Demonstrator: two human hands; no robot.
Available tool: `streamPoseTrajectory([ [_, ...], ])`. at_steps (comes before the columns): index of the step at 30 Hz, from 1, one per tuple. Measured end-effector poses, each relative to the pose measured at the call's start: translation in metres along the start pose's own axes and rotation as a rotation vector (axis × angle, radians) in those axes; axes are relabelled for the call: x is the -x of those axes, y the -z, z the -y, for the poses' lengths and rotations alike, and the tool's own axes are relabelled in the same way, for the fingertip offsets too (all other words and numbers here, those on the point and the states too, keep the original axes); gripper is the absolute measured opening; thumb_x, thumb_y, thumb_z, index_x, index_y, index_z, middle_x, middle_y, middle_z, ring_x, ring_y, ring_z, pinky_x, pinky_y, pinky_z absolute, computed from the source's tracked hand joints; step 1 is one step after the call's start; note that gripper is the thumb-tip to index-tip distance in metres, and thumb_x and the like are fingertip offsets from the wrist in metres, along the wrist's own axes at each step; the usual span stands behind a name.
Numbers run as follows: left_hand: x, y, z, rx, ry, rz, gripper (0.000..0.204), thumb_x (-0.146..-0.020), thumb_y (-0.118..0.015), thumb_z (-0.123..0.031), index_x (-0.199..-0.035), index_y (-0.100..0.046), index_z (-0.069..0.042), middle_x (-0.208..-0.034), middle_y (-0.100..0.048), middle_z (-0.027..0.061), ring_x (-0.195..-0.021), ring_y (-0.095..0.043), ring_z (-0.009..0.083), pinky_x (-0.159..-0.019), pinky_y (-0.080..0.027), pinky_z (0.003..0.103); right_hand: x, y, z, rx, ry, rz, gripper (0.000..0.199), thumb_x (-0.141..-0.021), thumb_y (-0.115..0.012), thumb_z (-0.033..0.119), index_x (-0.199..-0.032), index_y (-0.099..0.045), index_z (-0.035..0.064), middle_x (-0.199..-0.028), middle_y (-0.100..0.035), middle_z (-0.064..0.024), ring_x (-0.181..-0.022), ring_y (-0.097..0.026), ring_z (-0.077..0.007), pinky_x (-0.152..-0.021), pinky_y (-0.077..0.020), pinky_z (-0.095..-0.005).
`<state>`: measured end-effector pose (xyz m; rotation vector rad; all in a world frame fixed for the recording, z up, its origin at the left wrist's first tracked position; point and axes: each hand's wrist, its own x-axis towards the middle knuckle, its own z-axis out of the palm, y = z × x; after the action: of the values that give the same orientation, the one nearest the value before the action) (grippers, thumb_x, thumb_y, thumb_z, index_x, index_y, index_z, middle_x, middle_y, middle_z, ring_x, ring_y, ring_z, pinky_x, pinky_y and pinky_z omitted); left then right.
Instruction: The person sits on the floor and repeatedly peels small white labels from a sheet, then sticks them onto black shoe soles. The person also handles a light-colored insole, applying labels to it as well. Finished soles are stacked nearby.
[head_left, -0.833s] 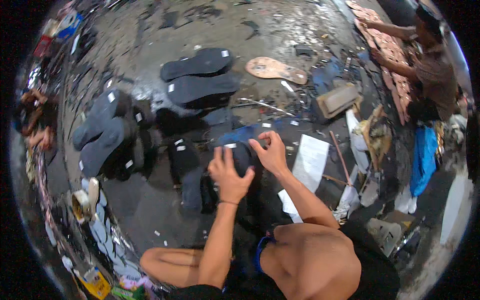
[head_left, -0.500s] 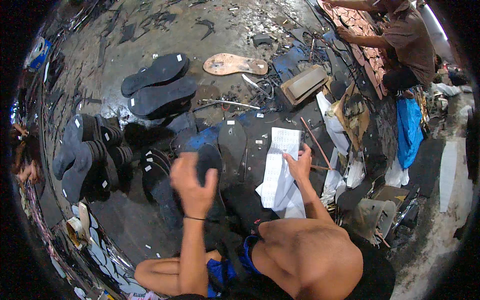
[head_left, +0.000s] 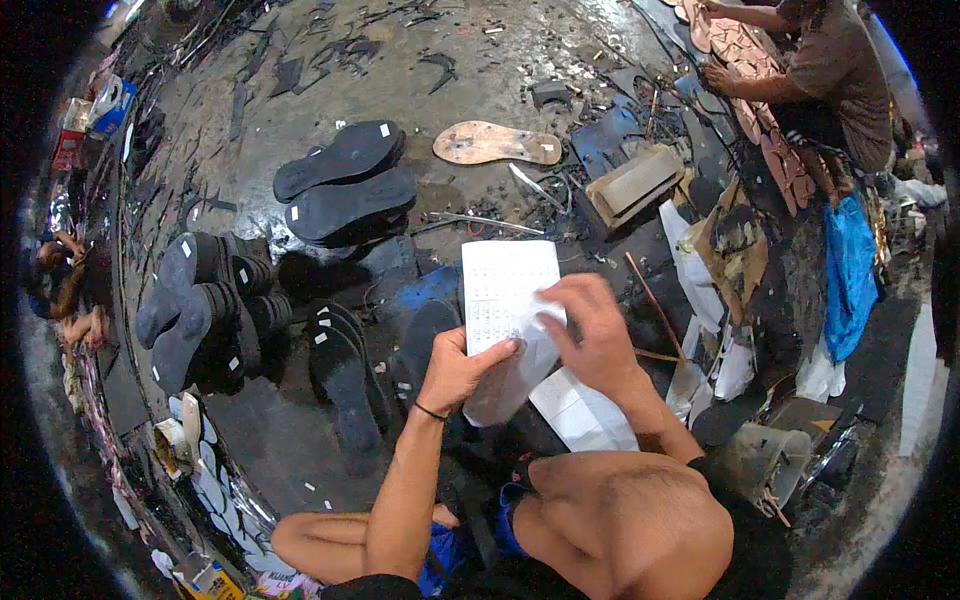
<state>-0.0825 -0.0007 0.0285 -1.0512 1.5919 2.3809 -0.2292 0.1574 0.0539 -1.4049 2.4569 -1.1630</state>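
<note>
A white sheet with rows of small printed marks is held up in front of me. My left hand grips its lower left part, thumb pressed on the front. My right hand, slightly blurred, is at the sheet's right edge with thumb and fingers apart. More white sheets lie below it by my knee. Behind the held sheet a dark sole is partly hidden. Left of my left hand stand several black soles with small white stickers.
More black soles stand at the left, and a stacked group lies farther off. A tan insole is beyond the sheet. At right are a beige block, a thin stick, scraps and a blue bag. Another person works at far right.
The printed sheet has moved left and up, from my right hand into my left. My left hand came across from the soles; my right hand has let go. The view shifted slightly.
</note>
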Motion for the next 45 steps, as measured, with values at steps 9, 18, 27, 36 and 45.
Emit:
streamPoseTrajectory([
  [9,0.009,0.005,0.008,0.083,0.012,-0.064,0.027,-0.1,-0.069,-0.026,-0.1,-0.076,0.0,-0.088,-0.071,-0.0009,-0.074,-0.06,0.0047,-0.064,-0.048,0.024,-0.003,-0.021,0.013,0.023,0.085,0.174,0.013,-0.082,-0.078,0.012,-0.092,-0.071,0.0102,-0.097,-0.067,-0.0031,-0.088,-0.065,-0.0239,-0.075,-0.0513,-0.037],
  [18,0.009,0.012,0.014,0.303,-0.001,-0.165,0.025,-0.101,-0.067,-0.022,-0.105,-0.074,0.002,-0.097,-0.074,0.0029,-0.083,-0.064,0.0066,-0.071,-0.049,0.024,-0.005,-0.026,0.026,-0.007,0.106,0.1,0.015,-0.081,-0.078,0.009,-0.092,-0.068,0.0091,-0.103,-0.069,-0.0043,-0.087,-0.066,-0.0239,-0.074,-0.0512,-0.0371],
  [27,0.014,0.017,0.007,0.025,-0.056,-0.195,0.021,-0.1,-0.069,-0.02,-0.105,-0.075,0.0,-0.088,-0.071,-0.0019,-0.072,-0.056,0.0033,-0.062,-0.044,0.023,-0.004,-0.032,0.03,-0.054,0.157,0.216,0.045,-0.087,-0.069,0.007,-0.131,-0.061,0.0059,-0.095,-0.068,-0.0078,-0.088,-0.064,-0.025,-0.081,-0.0531,-0.0367],
  [36,0.017,0.03,0.008,0.227,-0.081,-0.191,0.024,-0.091,-0.073,-0.005,-0.114,-0.069,0.002,-0.1,-0.074,0.0044,-0.084,-0.068,0.0101,-0.075,-0.054,0.027,-0.011,-0.026,0.033,-0.31,-0.007,0.152,0.052,-0.084,-0.069,0.001,-0.134,-0.057,0.0076,-0.097,-0.066,-0.0094,-0.091,-0.064,-0.0305,-0.083,-0.0508,-0.041],
  [45,0.029,0.051,0.008,0.091,-0.118,0.136,0.036,-0.084,-0.075,-0.005,-0.119,-0.067,0.001,-0.107,-0.073,0.0044,-0.094,-0.068,0.0128,-0.086,-0.055,0.031,-0.034,-0.029,0.031,-0.283,0.207,0.177,0.059,-0.083,-0.07,-0.002,-0.139,-0.053,0.0055,-0.123,-0.06,-0.0165,-0.106,-0.064,-0.0368,-0.093,-0.0533,-0.0435],
])
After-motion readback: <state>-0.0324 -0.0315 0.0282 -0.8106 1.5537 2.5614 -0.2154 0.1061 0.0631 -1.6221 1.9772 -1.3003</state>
